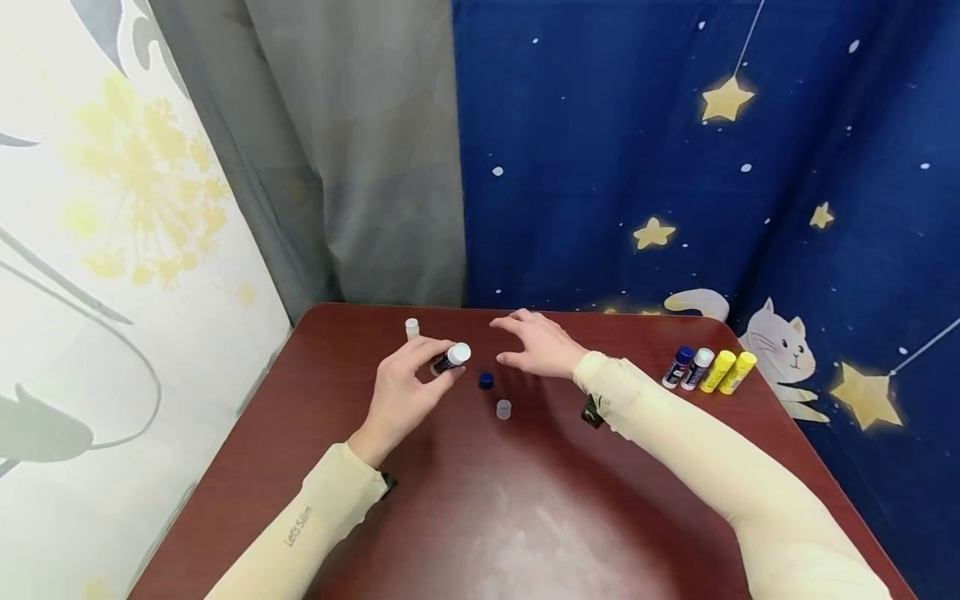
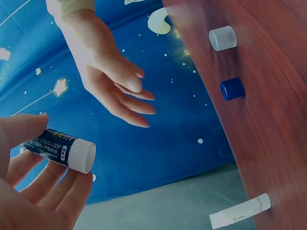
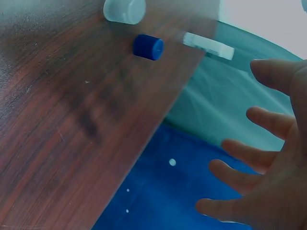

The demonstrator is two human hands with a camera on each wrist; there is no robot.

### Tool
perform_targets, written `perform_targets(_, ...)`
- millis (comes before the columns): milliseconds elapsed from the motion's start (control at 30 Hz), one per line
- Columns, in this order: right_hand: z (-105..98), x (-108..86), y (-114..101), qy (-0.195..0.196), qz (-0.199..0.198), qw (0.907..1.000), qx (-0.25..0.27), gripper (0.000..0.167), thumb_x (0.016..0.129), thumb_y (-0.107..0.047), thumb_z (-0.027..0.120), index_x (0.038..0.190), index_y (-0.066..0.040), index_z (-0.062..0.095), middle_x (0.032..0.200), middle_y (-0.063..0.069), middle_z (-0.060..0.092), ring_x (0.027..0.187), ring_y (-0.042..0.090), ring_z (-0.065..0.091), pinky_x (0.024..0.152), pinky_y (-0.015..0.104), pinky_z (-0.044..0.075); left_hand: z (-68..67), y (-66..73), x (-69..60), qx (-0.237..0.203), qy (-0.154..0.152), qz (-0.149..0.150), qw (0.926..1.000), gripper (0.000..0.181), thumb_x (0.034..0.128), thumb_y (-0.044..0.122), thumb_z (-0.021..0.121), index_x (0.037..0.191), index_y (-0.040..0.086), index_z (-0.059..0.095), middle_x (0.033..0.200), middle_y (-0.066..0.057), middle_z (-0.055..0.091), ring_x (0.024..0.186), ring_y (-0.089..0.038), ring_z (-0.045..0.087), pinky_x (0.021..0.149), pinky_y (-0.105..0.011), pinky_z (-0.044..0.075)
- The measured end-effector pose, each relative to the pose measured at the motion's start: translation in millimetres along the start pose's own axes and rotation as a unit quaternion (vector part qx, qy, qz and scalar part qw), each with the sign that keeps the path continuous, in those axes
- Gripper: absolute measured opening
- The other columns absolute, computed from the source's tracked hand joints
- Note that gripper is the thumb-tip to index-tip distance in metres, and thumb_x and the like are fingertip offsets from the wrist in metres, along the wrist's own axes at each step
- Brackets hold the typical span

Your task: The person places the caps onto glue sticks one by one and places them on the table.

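Observation:
My left hand (image 1: 405, 387) holds a dark glue stick (image 2: 53, 146) with a white cap (image 2: 82, 155) between thumb and fingers, above the table. Dark printed labelling shows on its barrel. My right hand (image 1: 543, 343) hovers over the table with fingers spread and holds nothing; in the right wrist view its fingers (image 3: 240, 177) are apart. Below and between the hands, a blue cap (image 1: 486, 381) and a translucent cap (image 1: 503, 409) stand on the table. A slim white glue stick (image 2: 242, 211) stands upright beyond my left hand, partly hidden by it in the head view.
On the right of the brown table (image 1: 525, 517) stand a blue-capped glue stick (image 1: 678, 367), a white-capped one (image 1: 697, 368) and two yellow sticks (image 1: 717, 371). A grey curtain (image 1: 390, 150) and a blue starry curtain (image 1: 585, 167) hang behind the far edge.

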State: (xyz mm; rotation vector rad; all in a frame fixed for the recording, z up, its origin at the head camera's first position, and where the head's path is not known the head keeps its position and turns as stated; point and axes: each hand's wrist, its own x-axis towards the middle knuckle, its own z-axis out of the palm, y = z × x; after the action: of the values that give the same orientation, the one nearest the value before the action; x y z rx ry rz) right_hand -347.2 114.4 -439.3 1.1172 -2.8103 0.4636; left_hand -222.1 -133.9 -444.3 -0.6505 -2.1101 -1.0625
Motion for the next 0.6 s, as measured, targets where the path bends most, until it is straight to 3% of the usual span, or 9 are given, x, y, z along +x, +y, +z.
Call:
perform_targets(200, 25.9, 21.4, 0.3, -0.054, -0.017, 0.9972, -0.049, 0.055, 0.089, -0.045, 0.073, 0.140, -0.026, 0.060, 0.128, 0.006, 0.064, 0.116, 0.026, 0.058, 0.090, 0.053, 0.049, -0.3, 1.3, -6.5, -0.009, 0.003, 0.004, 0.9999, 0.029, 0.0852, 0.017, 0.082, 0.113, 0.023, 0.074, 0.104, 0.012, 0.065, 0.083, -0.011, 0.061, 0.071, -0.032, 0.053)
perform_targets(467, 57.6, 37.3, -3.0, -0.086, -0.036, 0.9926, -0.078, 0.030, 0.083, -0.041, 0.080, 0.110, -0.029, 0.076, 0.093, -0.010, 0.071, 0.091, 0.018, 0.060, 0.082, 0.055, 0.042, -1.1, 2.2, -13.0, -0.007, 0.014, 0.001, 0.9999, 0.027, 0.0853, 0.015, 0.082, 0.111, 0.022, 0.075, 0.103, 0.011, 0.065, 0.086, -0.008, 0.061, 0.074, -0.024, 0.049)
perform_targets(600, 69.7, 39.9, -3.1, -0.090, -0.031, 0.9922, -0.080, 0.019, 0.081, -0.037, 0.083, 0.097, -0.029, 0.079, 0.085, -0.015, 0.070, 0.085, 0.013, 0.061, 0.094, 0.064, 0.037, -1.5, 2.0, -14.8, -0.005, 0.013, -0.001, 0.9999, 0.026, 0.0856, 0.015, 0.081, 0.110, 0.022, 0.075, 0.103, 0.011, 0.065, 0.088, -0.008, 0.061, 0.074, -0.024, 0.050)
